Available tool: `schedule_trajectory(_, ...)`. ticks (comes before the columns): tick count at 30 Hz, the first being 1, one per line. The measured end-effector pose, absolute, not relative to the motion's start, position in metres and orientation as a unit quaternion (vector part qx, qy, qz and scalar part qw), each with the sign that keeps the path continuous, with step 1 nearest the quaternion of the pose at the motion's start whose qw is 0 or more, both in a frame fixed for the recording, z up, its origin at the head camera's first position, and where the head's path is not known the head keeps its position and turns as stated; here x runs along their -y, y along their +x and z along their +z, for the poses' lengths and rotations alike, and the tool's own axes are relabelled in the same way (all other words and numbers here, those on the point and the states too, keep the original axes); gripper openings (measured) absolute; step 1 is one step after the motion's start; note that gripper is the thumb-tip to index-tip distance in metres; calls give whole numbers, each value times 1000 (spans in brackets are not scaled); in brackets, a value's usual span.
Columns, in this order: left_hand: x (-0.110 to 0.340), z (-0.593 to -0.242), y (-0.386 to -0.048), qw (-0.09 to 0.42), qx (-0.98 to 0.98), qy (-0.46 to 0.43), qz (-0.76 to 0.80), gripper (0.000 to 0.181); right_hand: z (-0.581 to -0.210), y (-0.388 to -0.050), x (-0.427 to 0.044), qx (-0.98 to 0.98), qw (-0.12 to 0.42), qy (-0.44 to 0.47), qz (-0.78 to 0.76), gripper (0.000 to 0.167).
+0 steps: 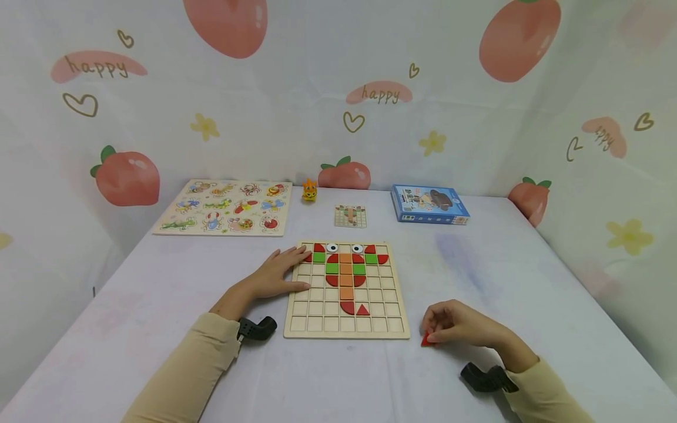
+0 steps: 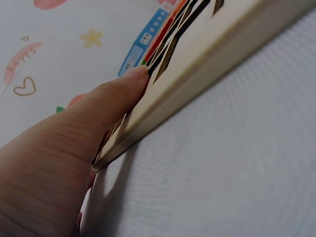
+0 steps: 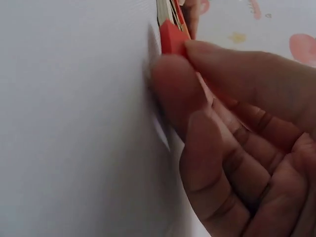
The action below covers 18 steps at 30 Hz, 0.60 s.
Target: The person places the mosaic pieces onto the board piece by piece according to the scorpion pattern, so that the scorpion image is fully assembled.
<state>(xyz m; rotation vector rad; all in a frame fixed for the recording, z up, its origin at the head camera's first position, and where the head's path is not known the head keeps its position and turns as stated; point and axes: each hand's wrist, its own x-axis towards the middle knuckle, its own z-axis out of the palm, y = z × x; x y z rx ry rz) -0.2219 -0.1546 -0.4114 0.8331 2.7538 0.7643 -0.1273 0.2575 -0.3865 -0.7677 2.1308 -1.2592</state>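
A wooden grid board (image 1: 346,336) lies flat on the table, holding red rounded pieces, green squares, an orange column (image 1: 346,269) and two eye pieces (image 1: 332,248). Low on the grid sits a red triangle (image 1: 362,310), beside a red rounded piece (image 1: 347,307). My left hand (image 1: 272,275) rests on the board's left edge, fingers extended; its thumb (image 2: 113,94) lies over the rim in the left wrist view. Right of the board, my right hand (image 1: 460,326) pinches a small red piece (image 3: 173,38) between thumb and finger, just at the tabletop. Fingers partly cover that piece.
Behind the board lies a small pattern card (image 1: 350,216). An insect puzzle board (image 1: 222,207) is at the back left, with an orange toy figure (image 1: 309,191) next to it. A blue box (image 1: 430,204) lies at the back right, before a printed cloth backdrop.
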Motion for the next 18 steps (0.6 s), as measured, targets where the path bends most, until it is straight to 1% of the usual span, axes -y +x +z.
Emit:
schedule_trajectory(4, 154, -411, -222, 80, -923, 278, 255, 83, -383, -131, -254, -792, 278, -289, -461, 14)
schedule_trajectory(10, 154, -411, -222, 83, -923, 278, 255, 83, -377, -136, -246, -802, 283, -297, -435, 11)
schedule_trajectory(18, 154, -412, -222, 82, -922, 278, 255, 83, -366, -142, -232, -819, 295, -283, -402, 9)
